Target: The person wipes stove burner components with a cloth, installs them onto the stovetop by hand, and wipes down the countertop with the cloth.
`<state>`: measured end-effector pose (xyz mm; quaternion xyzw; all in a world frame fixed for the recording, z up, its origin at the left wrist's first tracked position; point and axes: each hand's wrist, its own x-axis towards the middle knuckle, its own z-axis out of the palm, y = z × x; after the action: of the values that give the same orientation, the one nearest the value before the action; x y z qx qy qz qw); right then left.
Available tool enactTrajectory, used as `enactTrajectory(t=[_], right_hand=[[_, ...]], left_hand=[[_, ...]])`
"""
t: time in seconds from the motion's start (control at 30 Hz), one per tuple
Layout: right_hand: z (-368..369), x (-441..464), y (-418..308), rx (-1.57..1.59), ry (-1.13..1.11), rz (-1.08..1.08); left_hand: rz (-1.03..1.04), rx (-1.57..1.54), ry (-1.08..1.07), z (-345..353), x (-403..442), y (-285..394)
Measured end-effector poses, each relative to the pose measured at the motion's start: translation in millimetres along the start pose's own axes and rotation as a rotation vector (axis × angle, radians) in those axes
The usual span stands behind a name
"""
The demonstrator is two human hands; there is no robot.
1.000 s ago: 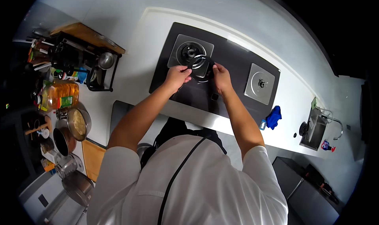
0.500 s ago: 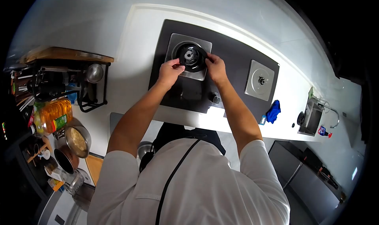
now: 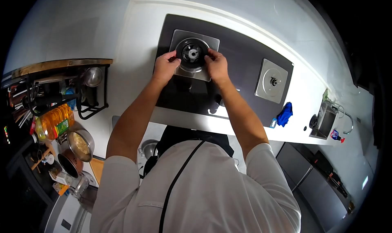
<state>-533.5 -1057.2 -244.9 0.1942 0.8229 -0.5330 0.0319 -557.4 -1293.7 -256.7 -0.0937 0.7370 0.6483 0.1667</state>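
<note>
A white worktop [image 3: 136,36] carries a big black stove [image 3: 241,49]. It has a left steel plate [image 3: 197,75] and a right steel plate [image 3: 265,90]. The left hand [image 3: 165,67] and right hand [image 3: 217,66] are apart, pinching two sides of a black ring [image 3: 193,66]. The ring goes around the left burner [image 3: 193,53] and looks nearly in place; letting go is not done yet. I see no such ring around the right burner [image 3: 274,82].

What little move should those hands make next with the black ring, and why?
Perhaps the left hand and right hand should gently press the round black ring down: it surrounds the round metal burner cap, but its seating is unclear.
</note>
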Motion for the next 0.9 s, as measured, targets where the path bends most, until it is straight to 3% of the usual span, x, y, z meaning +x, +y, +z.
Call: enactTrajectory(t=[0.23, 0.37, 0.73, 0.9], right_hand=[[0, -16, -4, 0.011, 0.075, -0.025], [-10, -15, -20, -0.185, 0.06, -0.091], [-18, 7, -36, -0.371, 0.009, -0.316], [-20, 13, -34, -0.34, -0.035, -0.304]], left_hand=[[0.03, 0.113, -0.072, -5, 0, 11], [0.02, 0.157, -0.075, -2, -4, 11], [0.025, 0.256, 0.138, 21, -27, 20], [-0.011, 0.187, 0.182, 32, -33, 19]])
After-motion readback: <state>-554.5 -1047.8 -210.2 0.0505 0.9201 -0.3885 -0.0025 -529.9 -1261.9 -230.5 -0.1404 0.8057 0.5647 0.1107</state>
